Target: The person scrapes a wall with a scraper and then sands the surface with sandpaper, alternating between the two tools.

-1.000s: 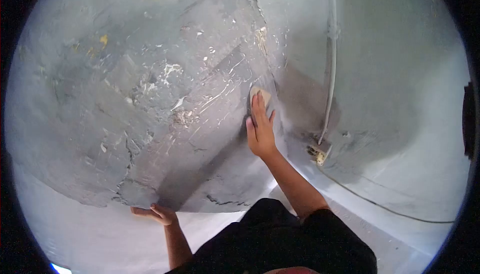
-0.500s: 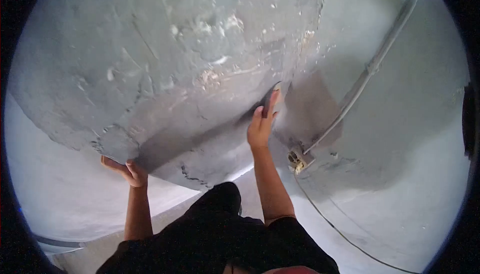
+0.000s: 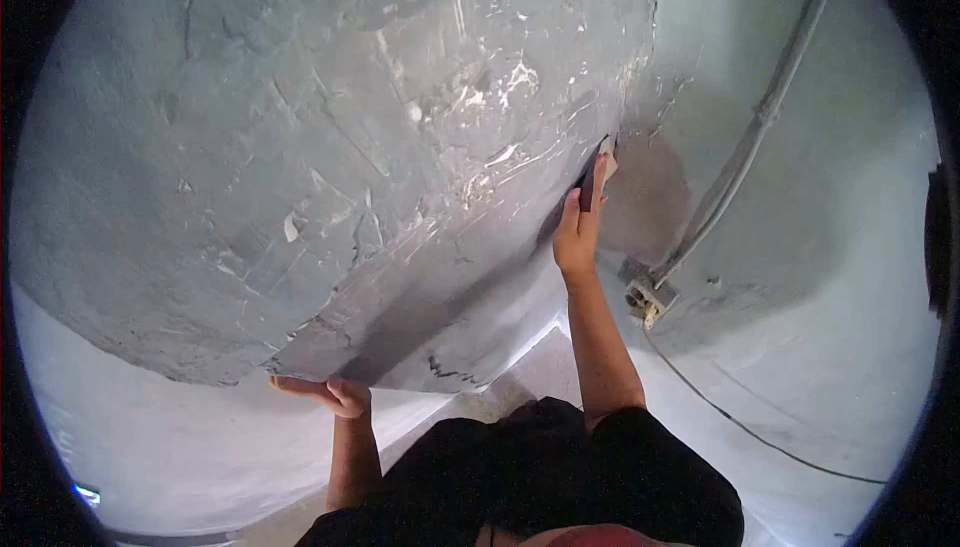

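Note:
A long grey board (image 3: pixel 455 265) slants across a rough grey plastered surface (image 3: pixel 300 117), its faces hard to tell from the plaster. My left hand (image 3: pixel 346 397) grips its lower left end, fingers stretched along the end and thumb at the near edge. At the upper right end, my right hand (image 3: pixel 577 237) holds a dark end piece between fingers and thumb. The board's far side and any contact line with the plaster are unclear. Dark shading runs along its near side.
To the right, a grey conduit (image 3: pixel 770 107) runs down the wall to an open box (image 3: pixel 648 299). A thin cable (image 3: pixel 745 427) hangs from the box. Pale wall (image 3: pixel 200 437) lies at the lower left, and a strip of floor (image 3: pixel 540 362) shows below.
Both hands and the board have shifted right in view; my left hand is lower and my right hand slightly higher. The wall box also appears further right, so the view has moved.

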A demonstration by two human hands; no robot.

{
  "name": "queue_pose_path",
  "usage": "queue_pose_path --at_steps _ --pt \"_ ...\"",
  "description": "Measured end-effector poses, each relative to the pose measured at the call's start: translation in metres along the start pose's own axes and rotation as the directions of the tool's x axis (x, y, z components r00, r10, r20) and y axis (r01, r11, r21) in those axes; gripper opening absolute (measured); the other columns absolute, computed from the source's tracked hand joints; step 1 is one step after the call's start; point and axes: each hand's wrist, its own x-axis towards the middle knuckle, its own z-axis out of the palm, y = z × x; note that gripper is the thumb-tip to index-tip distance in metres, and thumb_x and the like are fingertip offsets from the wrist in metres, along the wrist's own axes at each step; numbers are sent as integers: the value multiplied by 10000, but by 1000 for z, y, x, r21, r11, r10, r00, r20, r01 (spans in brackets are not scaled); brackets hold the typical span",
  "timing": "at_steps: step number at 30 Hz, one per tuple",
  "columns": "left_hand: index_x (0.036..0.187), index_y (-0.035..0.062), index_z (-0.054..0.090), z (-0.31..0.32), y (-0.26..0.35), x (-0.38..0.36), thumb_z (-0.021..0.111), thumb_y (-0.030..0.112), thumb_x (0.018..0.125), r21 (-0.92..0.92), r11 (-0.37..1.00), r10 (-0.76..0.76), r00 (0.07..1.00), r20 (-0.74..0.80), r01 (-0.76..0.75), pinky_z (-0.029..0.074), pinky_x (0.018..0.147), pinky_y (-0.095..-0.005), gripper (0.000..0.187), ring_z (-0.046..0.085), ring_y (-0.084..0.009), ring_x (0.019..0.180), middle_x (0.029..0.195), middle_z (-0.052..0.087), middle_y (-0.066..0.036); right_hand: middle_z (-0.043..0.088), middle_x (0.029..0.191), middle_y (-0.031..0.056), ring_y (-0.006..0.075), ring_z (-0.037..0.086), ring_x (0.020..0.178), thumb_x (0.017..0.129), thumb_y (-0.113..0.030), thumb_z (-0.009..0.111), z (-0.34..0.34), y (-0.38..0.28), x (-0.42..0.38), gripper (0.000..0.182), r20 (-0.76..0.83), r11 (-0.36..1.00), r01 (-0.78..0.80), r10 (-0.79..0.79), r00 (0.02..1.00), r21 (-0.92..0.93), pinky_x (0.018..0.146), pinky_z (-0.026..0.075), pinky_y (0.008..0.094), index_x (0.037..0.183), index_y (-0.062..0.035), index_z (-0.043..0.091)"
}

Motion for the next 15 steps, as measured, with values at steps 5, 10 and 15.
queue_pose_path --at_steps 5,10,15 --pt "1461 -31 -134 2 27 19 353 488 961 -168 986 -1 993 114 20 135 1125 -511 871 120 -343 1398 1522 -12 -227 148 1583 156 333 113 1464 1018 -333 318 -3 -3 -2 586 -21 1000 -7 7 1000 1 1114 1 601 1519 -70 164" --pt "1465 -28 -73 7 33 25 384 483 955 -313 949 -27 997 79 50 152 1124 -499 855 134 -333 1389 1525 10 -201 160 1575 178 349 121 1461 1006 -297 336 -8 15 -31 583 70 999 18 -14 997 -47 1107 -10 617 1517 -65 174" --pt "1393 -17 149 10 46 25 358 659 922 -27 989 -148 988 -46 147 258 1051 -525 850 293 -358 1276 1381 237 -239 138 1574 193 363 100 1461 968 -179 385 -6 50 -79 602 212 994 -94 104 972 -57 1104 -23 631 1510 -38 162"
